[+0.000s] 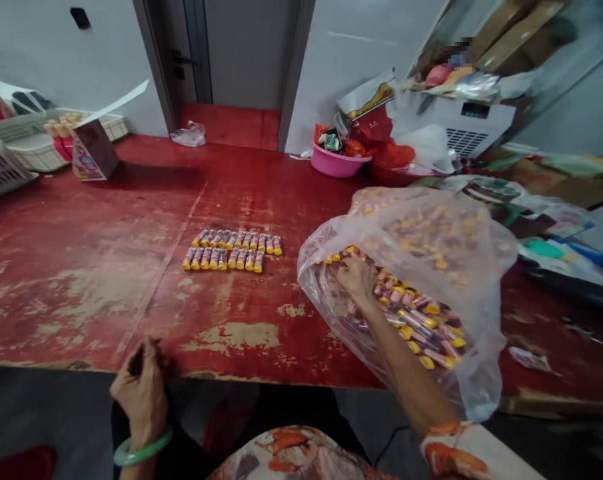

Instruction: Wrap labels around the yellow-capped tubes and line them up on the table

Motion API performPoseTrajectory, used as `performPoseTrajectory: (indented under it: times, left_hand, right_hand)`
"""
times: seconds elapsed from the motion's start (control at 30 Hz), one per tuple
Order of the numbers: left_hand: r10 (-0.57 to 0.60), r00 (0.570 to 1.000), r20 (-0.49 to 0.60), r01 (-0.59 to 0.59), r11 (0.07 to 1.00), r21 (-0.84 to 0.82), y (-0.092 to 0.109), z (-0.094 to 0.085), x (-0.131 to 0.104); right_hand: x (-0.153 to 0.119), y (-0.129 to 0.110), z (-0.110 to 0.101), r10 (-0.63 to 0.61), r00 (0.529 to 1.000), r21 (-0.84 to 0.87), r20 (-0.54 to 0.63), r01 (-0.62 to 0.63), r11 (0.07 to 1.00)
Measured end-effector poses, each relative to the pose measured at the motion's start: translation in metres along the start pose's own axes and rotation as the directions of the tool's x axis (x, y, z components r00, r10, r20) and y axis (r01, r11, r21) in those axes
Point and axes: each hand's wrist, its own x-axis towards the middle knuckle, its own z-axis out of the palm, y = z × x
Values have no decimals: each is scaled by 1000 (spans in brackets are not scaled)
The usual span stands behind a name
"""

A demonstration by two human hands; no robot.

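Two rows of small tubes with yellow caps lie side by side on the red table. To their right sits a large clear plastic bag, its mouth open, full of more such tubes. My right hand reaches into the bag's mouth with fingers curled down among the tubes; what the fingertips hold is hidden. At the table's front edge on the left is my left hand, a green bangle on the wrist. Its fingers are bent around something dark that I cannot make out.
A pink basin of wrappers stands at the back, beside a white machine. At the back left are a cardboard display box and plastic baskets. A crumpled clear bag lies near the door. Assorted packaging crowds the right side.
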Motion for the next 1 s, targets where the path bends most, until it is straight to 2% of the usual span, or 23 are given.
performPoseTrajectory:
  times: [0.03, 0.1, 0.17, 0.27, 0.4, 0.53, 0.67, 0.77, 0.83, 0.93, 1.0]
  left_hand:
    - [-118, 992, 53, 123, 988, -98, 3, 4, -12]
    - [-289, 942, 170, 320, 926, -199, 9, 13, -35]
    - [-367, 890, 270, 425, 883, -199, 14, 21, -53]
    - [-417, 837, 354, 499, 848, -181, 21, 30, -66]
    - [-454, 767, 453, 581, 792, -188, 33, 42, -70]
    - [-452, 617, 644, 703, 685, -193, 47, 55, -75]
    - [-471, 492, 732, 796, 584, -159, 53, 65, -83]
    - [-487, 454, 746, 811, 572, -121, 56, 67, -87]
    - [-468, 453, 758, 801, 588, -115, 58, 66, -88]
    - [-423, 447, 788, 771, 629, -100, 64, 67, -90]
    - [-410, 437, 801, 765, 638, -90, 69, 70, -90]
  right_hand:
    - [15, 8, 5, -8, 1000, -29, 12, 8, 1000]
    - [37, 15, 19, -25, 999, -76, 31, 27, 997]
    - [50, 14, 32, -31, 999, -111, 35, 35, 993]
    - [55, 7, 46, -43, 998, -149, 45, 50, 988]
    - [44, 5, 47, -109, 989, -160, 96, 123, 979]
    - [13, 14, 35, -157, 975, -107, 160, 175, 979]
    - [-14, 25, 24, -126, 972, 8, 200, 127, 992]
    - [-18, 31, 19, -56, 977, 116, 206, 32, 993]
    - [-13, 34, 12, 0, 978, 198, 206, -41, 979]
    - [-10, 31, -8, 63, 974, 337, 217, -135, 932]
    - [-18, 20, -26, 66, 969, 433, 237, -167, 886]
